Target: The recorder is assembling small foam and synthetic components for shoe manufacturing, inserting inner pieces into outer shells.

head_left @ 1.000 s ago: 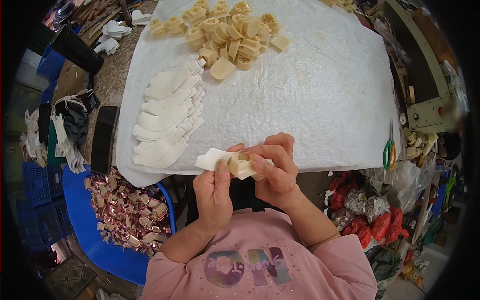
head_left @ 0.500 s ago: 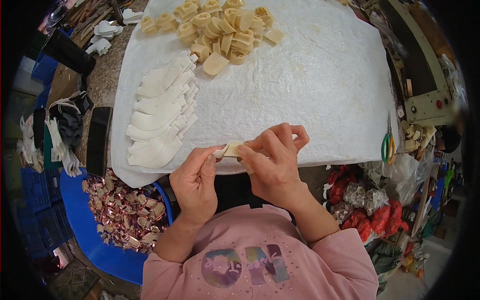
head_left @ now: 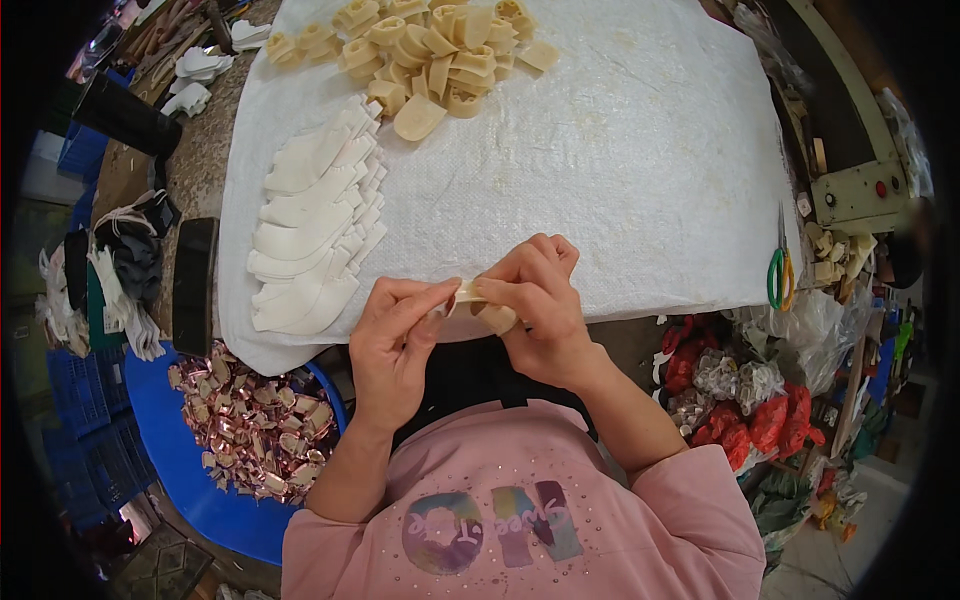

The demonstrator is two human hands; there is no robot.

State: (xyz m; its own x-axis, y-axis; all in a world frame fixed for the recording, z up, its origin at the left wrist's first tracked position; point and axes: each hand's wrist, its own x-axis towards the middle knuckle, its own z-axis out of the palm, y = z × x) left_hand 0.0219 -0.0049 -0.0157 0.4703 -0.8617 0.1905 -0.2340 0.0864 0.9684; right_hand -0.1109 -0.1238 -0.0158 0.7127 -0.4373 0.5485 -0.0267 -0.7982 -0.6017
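Observation:
Between my two hands, at the near edge of the white-covered table, is a small curved beige piece (head_left: 497, 317), partly hidden by my fingers. My left hand (head_left: 396, 330) pinches its left end between thumb and fingertips. My right hand (head_left: 540, 305) grips the other end, with the rounded part hanging below its fingers. Left of my hands lie overlapping rows of white curved strips (head_left: 305, 228). Farther off is a heap of similar beige curved pieces (head_left: 412, 45).
A blue tub (head_left: 165, 440) of shiny copper-coloured pieces (head_left: 260, 425) stands at the lower left. A black phone (head_left: 194, 285) lies beside the white sheet (head_left: 600, 190). Scissors (head_left: 779, 270) with green and orange handles rest at the right edge, above red and clear plastic bags (head_left: 745, 420).
The piece has been turned in my fingers, so its rounded end now hangs lower. Both hands have shifted slightly, and the whole view has moved a little.

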